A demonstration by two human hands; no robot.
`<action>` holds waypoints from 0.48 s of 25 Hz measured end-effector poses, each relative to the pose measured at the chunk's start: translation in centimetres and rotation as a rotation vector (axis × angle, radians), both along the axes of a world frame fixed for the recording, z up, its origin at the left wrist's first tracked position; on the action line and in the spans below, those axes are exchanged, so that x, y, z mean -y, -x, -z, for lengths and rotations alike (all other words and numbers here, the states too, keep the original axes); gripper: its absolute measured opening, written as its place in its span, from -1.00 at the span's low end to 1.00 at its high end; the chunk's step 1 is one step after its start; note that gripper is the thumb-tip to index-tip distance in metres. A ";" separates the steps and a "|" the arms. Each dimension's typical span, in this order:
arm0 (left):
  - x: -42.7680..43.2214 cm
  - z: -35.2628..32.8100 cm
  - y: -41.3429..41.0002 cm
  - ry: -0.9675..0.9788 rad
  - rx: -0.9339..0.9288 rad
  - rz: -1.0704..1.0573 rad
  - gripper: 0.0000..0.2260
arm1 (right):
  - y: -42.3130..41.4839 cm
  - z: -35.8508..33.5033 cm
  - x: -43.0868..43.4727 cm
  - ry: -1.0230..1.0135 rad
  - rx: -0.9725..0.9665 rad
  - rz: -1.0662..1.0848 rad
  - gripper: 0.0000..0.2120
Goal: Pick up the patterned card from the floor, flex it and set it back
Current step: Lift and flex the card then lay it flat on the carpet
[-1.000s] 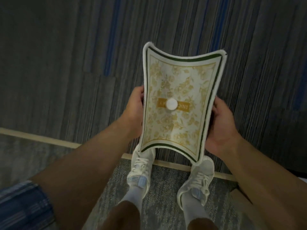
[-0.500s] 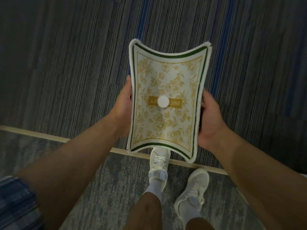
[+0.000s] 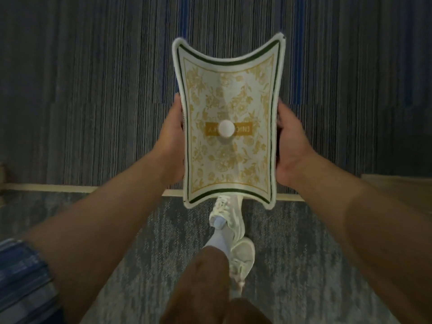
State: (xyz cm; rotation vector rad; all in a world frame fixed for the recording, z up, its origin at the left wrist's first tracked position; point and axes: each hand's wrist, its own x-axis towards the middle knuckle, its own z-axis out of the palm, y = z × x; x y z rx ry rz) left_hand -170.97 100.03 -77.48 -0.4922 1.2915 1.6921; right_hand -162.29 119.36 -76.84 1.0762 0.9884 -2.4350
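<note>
Patterned card (image 3: 228, 122): held up in the air in front of the body, well above the floor, bowed so both long edges curl up toward the camera and the middle sinks away.
Card face: white ground, gold floral print, dark green border line, gold band across the centre with lettering too blurred to read.
White knob (image 3: 226, 128): round, seated at the middle of the gold band.
Left hand (image 3: 171, 141): grip closed on the card's left long edge, fingers hidden behind the card.
Right hand (image 3: 289, 146): grip closed on the right long edge, thumb side showing, fingers tucked behind.
Striped carpet (image 3: 93, 90): dark grey and blue lines, filling the upper view behind the card.
Pale strip (image 3: 70, 188): running left to right, dividing striped carpet from mottled grey carpet (image 3: 140, 253).
White sneakers (image 3: 225, 218): one ahead of the other, just below the card's near edge.
Plaid sleeve (image 3: 21, 277): blue, at lower left.
</note>
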 end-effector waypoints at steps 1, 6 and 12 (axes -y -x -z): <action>0.7 -0.4 -0.6 0.002 0.009 -0.003 -0.34 | -0.7 -0.2 0.8 0.006 -0.004 0.009 -0.38; 5.3 -1.3 -2.4 -0.009 0.032 0.027 -0.28 | -3.3 -0.6 5.9 0.047 0.002 0.044 -0.36; 14.0 0.1 0.0 0.005 0.036 -0.001 -0.29 | -1.3 0.4 14.7 0.000 0.026 0.076 -0.37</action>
